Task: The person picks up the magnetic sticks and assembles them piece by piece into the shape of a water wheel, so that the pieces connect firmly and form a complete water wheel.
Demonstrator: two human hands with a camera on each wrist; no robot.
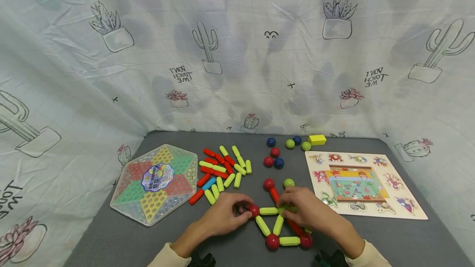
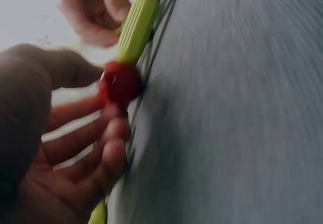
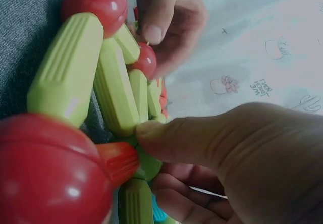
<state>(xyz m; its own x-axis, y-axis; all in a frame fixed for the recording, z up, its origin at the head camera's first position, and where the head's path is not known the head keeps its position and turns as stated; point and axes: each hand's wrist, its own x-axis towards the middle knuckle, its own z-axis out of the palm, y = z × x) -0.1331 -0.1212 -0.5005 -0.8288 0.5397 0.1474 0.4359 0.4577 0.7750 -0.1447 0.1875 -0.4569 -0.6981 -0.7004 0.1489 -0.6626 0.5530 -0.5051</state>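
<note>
On the grey table lies a flat frame of ribbed sticks and balls. My left hand (image 1: 231,213) pinches the red ball (image 2: 123,81) at its left corner between thumb and fingers. From that ball a yellow-green stick (image 1: 269,211) runs to the green ball (image 3: 149,164) in the middle, which my right hand (image 1: 307,208) grips, its thumb against the stick ends. Two more red balls, a near one (image 1: 272,242) and one at the right (image 1: 306,240), form the front side, joined by a yellow-green stick (image 1: 289,241). A red stick (image 1: 274,194) with a red ball (image 1: 269,184) points away from me.
Loose red, yellow-green and blue sticks (image 1: 219,168) lie behind my left hand. Several loose balls (image 1: 275,152) and a yellow block (image 1: 317,140) stand at the back. A hexagonal game board (image 1: 133,195) lies left, a picture puzzle board (image 1: 404,211) right.
</note>
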